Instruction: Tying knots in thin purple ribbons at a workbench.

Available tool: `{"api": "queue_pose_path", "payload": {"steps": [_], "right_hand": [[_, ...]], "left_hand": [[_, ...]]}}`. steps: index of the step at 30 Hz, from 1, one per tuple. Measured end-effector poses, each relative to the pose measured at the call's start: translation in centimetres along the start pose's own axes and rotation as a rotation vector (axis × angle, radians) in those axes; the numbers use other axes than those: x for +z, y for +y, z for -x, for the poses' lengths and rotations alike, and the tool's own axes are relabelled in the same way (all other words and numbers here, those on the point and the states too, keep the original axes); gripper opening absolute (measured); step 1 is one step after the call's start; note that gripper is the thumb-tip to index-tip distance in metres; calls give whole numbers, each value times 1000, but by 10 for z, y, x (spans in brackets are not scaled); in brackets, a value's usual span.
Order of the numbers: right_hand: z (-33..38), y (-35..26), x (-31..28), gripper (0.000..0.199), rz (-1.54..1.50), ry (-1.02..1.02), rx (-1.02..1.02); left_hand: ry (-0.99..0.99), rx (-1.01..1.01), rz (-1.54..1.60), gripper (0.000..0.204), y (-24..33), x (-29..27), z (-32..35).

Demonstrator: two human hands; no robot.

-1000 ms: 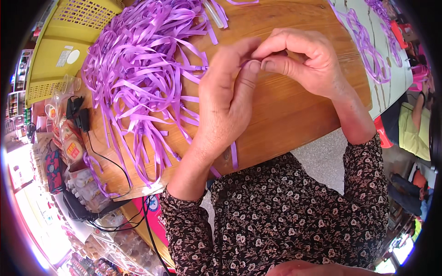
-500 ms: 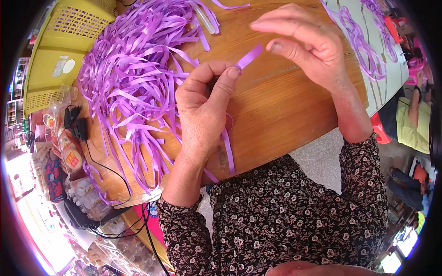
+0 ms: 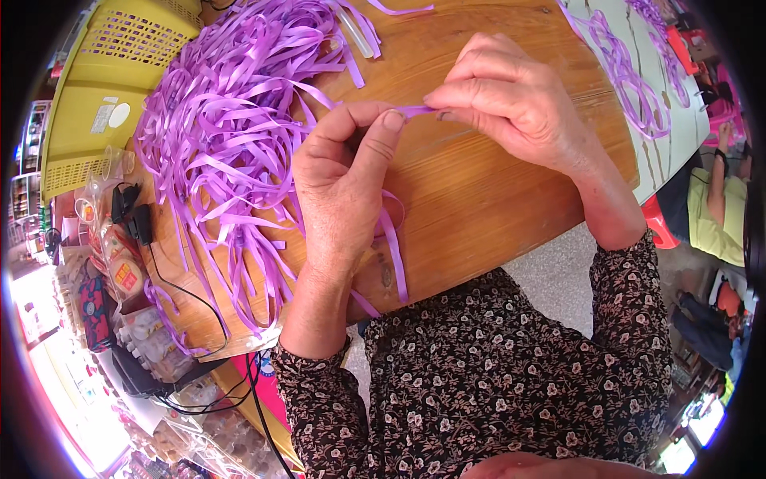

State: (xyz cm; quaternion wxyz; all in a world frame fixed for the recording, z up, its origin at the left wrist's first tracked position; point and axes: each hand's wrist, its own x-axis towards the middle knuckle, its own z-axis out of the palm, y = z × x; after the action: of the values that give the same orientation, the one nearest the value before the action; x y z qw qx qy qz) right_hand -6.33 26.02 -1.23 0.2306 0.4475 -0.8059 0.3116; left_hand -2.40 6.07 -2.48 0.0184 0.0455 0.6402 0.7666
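Currently I see left hand [image 3: 341,176] and right hand [image 3: 511,105] above wooden tabletop [image 3: 495,207], fingers of both pinching purple ribbon [image 3: 416,111] between them. Tangled heap [image 3: 227,132] crowds left side, partly blocked by left hand; yellow basket [image 3: 84,88] beside it, clear tube [image 3: 353,33] at far edge.

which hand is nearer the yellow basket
Left. The left hand is right of the basket, past the ribbon pile; the right hand is farther right, beyond the left.

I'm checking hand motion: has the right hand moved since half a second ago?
Yes: the right hand has shifted left and toward the near edge of the wooden table, fingertips now at the purple ribbon.
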Motion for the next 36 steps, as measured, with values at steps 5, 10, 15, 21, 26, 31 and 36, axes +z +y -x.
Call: {"api": "queue_pose_path", "payload": {"steps": [5, 10, 15, 21, 26, 31, 36], "right_hand": [[-1, -8, -5, 12, -424, -110, 280], [4, -12, 2, 12, -1261, -115, 625], [5, -16, 15, 22, -1330, 37, 653], [6, -11, 20, 25, -1169, 74, 621], [1, -21, 19, 25, -1297, 125, 706], [1, -17, 21, 24, -981, 85, 559], [0, -17, 22, 25, -277, 101, 214]], "left_hand": [[16, -22, -19, 6, 4, -2, 2], [-21, -126, 331, 6, 5, 4, 1], [-7, -105, 399, 6, -1, 9, 4], [88, -67, 394, 5, -7, 12, 5], [59, 103, 209, 6, -9, 16, 8], [95, 134, 52, 12, -12, 16, 9], [100, -13, 332, 11, -9, 20, 11]]}}
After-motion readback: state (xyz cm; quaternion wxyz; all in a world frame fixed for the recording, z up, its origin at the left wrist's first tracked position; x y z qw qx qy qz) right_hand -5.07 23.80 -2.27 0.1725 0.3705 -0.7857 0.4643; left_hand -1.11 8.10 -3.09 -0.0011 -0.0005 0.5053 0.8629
